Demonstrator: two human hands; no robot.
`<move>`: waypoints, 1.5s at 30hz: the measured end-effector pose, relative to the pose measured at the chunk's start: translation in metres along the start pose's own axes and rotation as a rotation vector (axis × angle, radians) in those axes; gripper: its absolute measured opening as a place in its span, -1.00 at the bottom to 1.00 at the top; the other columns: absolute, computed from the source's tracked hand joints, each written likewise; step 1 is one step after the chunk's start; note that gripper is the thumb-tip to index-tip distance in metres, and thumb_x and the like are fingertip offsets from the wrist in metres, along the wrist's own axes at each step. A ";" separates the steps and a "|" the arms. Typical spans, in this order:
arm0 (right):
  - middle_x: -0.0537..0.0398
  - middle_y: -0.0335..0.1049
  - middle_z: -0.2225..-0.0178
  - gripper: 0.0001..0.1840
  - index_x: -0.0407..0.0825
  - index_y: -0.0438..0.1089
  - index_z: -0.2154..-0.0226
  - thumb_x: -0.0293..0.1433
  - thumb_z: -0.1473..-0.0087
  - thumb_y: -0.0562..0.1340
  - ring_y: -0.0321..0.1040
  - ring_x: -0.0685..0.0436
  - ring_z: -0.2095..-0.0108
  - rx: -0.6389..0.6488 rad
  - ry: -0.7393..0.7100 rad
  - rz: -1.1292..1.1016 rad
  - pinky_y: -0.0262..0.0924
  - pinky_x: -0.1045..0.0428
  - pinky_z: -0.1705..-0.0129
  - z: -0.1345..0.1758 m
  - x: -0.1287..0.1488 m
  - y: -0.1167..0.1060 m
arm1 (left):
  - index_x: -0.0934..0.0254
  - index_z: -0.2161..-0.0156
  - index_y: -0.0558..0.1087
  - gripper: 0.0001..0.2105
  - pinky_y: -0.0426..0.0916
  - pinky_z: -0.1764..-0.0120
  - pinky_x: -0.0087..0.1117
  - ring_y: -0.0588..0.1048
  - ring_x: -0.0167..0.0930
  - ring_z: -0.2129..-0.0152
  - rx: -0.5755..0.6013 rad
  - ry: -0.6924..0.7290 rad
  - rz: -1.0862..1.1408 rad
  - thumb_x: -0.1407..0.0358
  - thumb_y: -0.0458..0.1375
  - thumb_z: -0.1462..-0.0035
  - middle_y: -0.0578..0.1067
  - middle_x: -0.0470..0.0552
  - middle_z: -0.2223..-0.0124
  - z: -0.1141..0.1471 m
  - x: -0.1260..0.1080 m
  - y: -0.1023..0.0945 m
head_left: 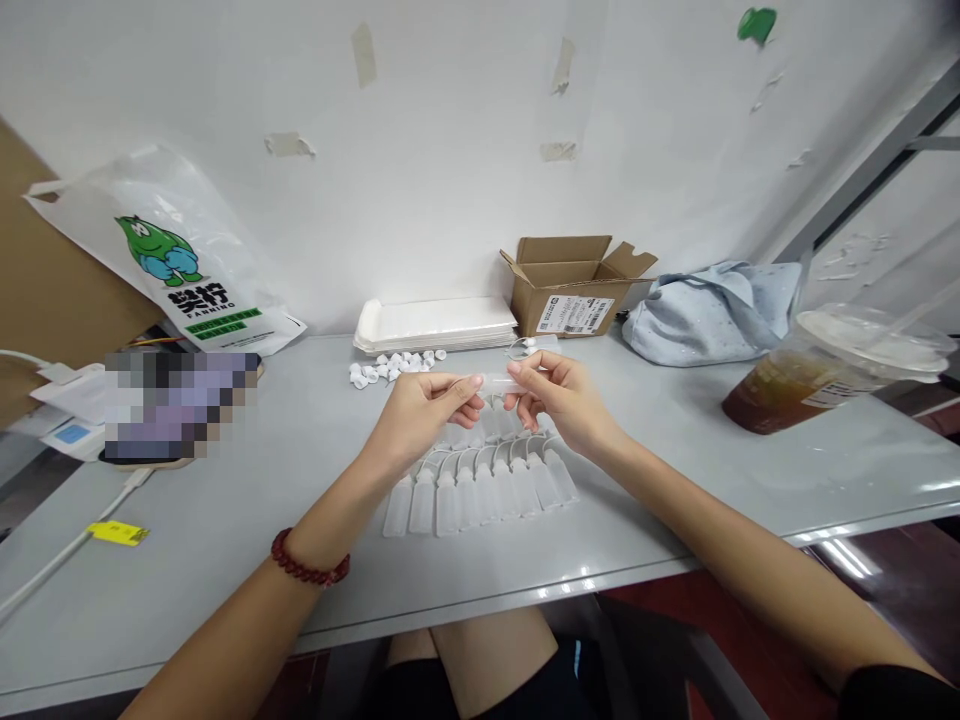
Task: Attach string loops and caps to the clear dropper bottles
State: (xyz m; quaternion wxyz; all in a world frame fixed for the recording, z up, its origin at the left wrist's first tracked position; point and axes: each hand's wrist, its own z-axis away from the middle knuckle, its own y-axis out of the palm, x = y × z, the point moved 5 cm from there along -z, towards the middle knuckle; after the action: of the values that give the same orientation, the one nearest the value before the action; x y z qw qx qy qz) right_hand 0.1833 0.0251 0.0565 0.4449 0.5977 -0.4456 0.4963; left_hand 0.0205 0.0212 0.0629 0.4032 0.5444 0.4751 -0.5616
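Observation:
Between my two hands, above the table, is a small translucent plastic bottle (497,382) lying sideways. My left hand (431,410) pinches its left end with thumb and fingers. The right end is gripped the same way by my right hand (559,395); fingers cover both ends, so I cannot make out the details there. Below, a row of similar translucent bottles (487,495) with thin curved loops at their necks lies on the table. More of these bottles sit behind it, partly hidden by my hands. Several small white caps (394,366) are scattered beyond my left hand.
Along the wall stand stacked white trays (442,318), an open cardboard box (574,290) and a pale blue cloth bag (709,310). A drink cup (795,370) is on the right. Leftward are a blurred phone (180,405), a cable (67,555) and a white plastic bag (180,250).

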 end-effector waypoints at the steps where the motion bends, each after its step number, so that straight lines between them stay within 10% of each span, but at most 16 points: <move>1: 0.15 0.43 0.61 -0.62 -0.05 0.24 0.48 -0.10 0.03 0.31 0.25 0.07 0.73 0.006 -0.003 0.011 0.12 0.15 0.72 0.000 0.000 0.000 | 0.33 0.42 0.56 -0.76 0.45 0.39 -0.41 0.48 -0.45 0.51 0.022 -0.005 -0.016 0.14 0.27 -0.01 0.55 0.00 0.44 0.000 0.000 0.000; 8: 0.19 0.40 0.65 -0.63 -0.04 0.21 0.51 -0.12 -0.02 0.28 0.21 0.08 0.77 0.024 -0.013 0.018 0.09 0.16 0.75 -0.002 0.000 -0.002 | 0.29 0.23 0.58 -0.75 0.42 0.39 -0.41 0.44 -0.48 0.54 -0.046 0.121 -0.197 0.25 0.31 0.06 0.57 -0.05 0.40 0.002 -0.011 -0.003; 16: 0.16 0.41 0.64 -0.61 -0.05 0.21 0.52 -0.12 0.01 0.31 0.21 0.08 0.77 0.015 -0.013 0.009 0.08 0.16 0.75 0.000 0.004 -0.001 | 0.34 0.45 0.50 -0.64 0.38 0.48 -0.42 0.46 -0.47 0.61 0.052 0.082 -0.284 0.06 0.11 -0.15 0.51 -0.02 0.49 0.002 -0.006 0.002; 25: 0.19 0.36 0.70 -0.58 -0.05 0.21 0.55 -0.07 0.01 0.29 0.18 0.09 0.80 0.008 0.054 -0.032 0.03 0.17 0.78 -0.003 -0.001 -0.005 | 0.32 0.28 0.40 -0.87 0.28 0.39 -0.42 0.38 -0.45 0.46 -0.069 0.729 -0.762 0.34 0.03 -0.24 0.45 0.00 0.36 0.014 -0.019 0.015; 36: 0.20 0.39 0.58 -0.64 -0.07 0.36 0.29 -0.15 0.04 0.33 0.32 0.04 0.62 0.105 -0.086 0.134 0.23 0.10 0.57 0.004 0.015 0.001 | 0.29 0.42 0.43 -0.69 0.32 0.39 -0.44 0.43 -0.45 0.52 0.069 0.210 -0.408 0.13 0.02 -0.23 0.47 -0.06 0.47 0.007 -0.012 0.009; 45: 0.21 0.37 0.59 -0.65 -0.10 0.37 0.37 -0.13 0.02 0.31 0.21 0.09 0.75 0.104 -0.044 0.145 0.11 0.12 0.67 0.002 0.009 -0.002 | 0.27 0.34 0.43 -0.87 0.28 0.39 -0.43 0.37 -0.45 0.49 -0.042 0.567 -0.687 0.29 0.08 -0.17 0.43 -0.07 0.44 0.013 -0.021 0.012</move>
State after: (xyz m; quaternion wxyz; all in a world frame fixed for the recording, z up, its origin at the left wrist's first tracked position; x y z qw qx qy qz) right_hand 0.1869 0.0225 0.0651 0.3663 0.5967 -0.4711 0.5364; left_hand 0.0305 0.0045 0.0820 0.0579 0.4790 0.7315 -0.4817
